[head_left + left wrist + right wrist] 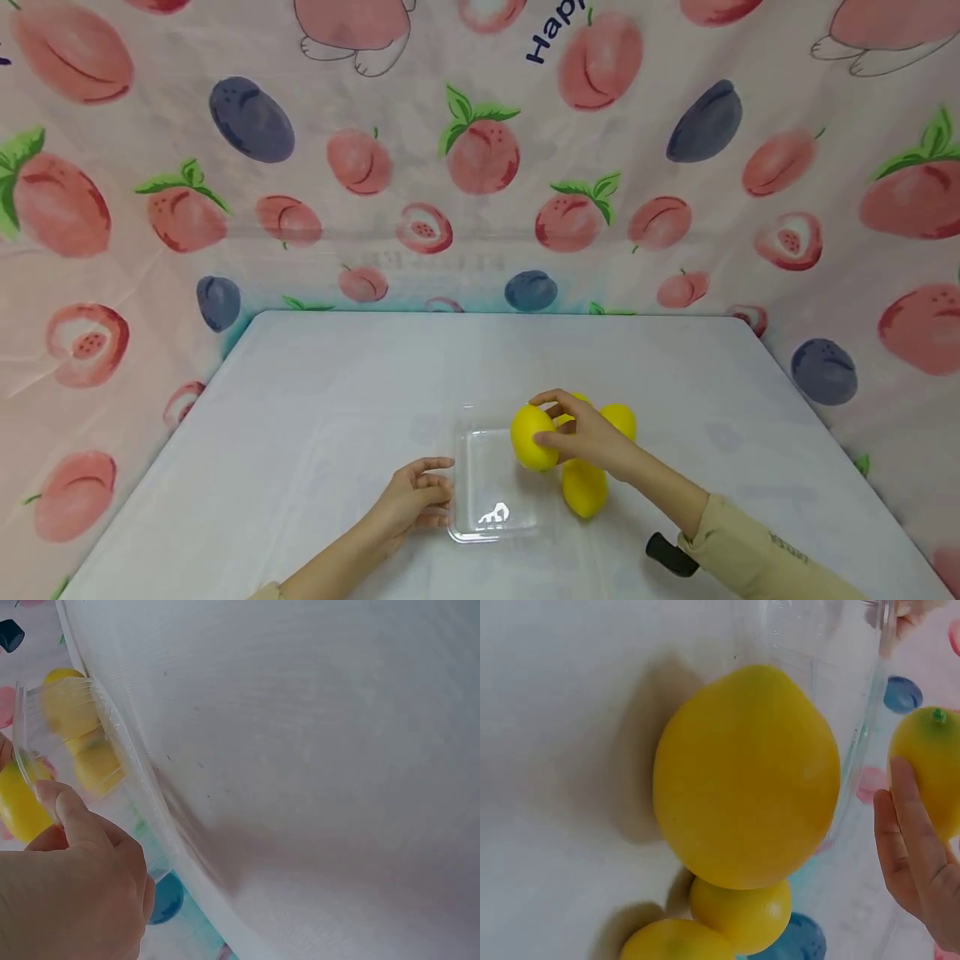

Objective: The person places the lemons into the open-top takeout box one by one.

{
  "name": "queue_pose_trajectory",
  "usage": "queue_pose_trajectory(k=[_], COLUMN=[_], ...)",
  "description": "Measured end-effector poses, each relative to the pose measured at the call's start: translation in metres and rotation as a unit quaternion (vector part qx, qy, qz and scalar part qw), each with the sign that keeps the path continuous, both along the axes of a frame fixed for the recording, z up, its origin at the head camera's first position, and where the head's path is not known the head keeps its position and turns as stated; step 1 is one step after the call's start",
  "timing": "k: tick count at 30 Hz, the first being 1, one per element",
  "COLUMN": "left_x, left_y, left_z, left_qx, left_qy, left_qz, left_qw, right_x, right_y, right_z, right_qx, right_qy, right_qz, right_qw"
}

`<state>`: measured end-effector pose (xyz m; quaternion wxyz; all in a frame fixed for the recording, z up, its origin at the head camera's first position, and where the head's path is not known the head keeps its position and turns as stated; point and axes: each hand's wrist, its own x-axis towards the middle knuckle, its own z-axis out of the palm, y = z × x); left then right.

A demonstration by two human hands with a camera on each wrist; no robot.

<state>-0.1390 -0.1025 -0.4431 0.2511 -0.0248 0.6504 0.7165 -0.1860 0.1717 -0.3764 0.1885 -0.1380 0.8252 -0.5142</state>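
My right hand (592, 437) holds a yellow lemon (532, 438) between thumb and fingers, over the right part of a clear plastic box (491, 532). In the right wrist view, the held lemon (930, 765) shows a green stem end. My left hand (408, 504) rests its fingertips against the box's left side, fingers apart and slightly bent. Seen from the left wrist, the fingertips (51, 789) are right at the transparent rim. More lemons lie on the table right of the box: one in front (585, 489), one farther right (620, 422), and another partly hidden behind the right hand.
A short black object (671, 555) lies at the front right, partly covered by the right sleeve (750, 546). The table (337, 375) has a white cover, and a fruit-printed curtain (420, 167) hangs behind it and along both sides.
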Motion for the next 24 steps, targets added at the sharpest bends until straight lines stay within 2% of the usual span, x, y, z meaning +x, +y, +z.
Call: queue_pose_trajectory(k=[5, 16, 24], left_x=[0.000, 0.003, 0.001], left_y=[0.003, 0.002, 0.004], left_z=[0.002, 0.002, 0.005], left_qx=[-0.006, -0.009, -0.014], left_qy=[-0.001, -0.015, -0.017], left_qz=[0.002, 0.013, 0.012], left_qw=[1.0000, 0.9998, 0.9997], right_x=[-0.004, -0.012, -0.014], right_y=[-0.013, -0.052, -0.072], right_z=[0.000, -0.010, -0.011], right_qx=[0.029, 0.065, 0.106], right_qy=[0.004, -0.035, -0.031], right_qz=[-0.010, 0.000, -0.008], right_qw=[1.000, 0.997, 0.994])
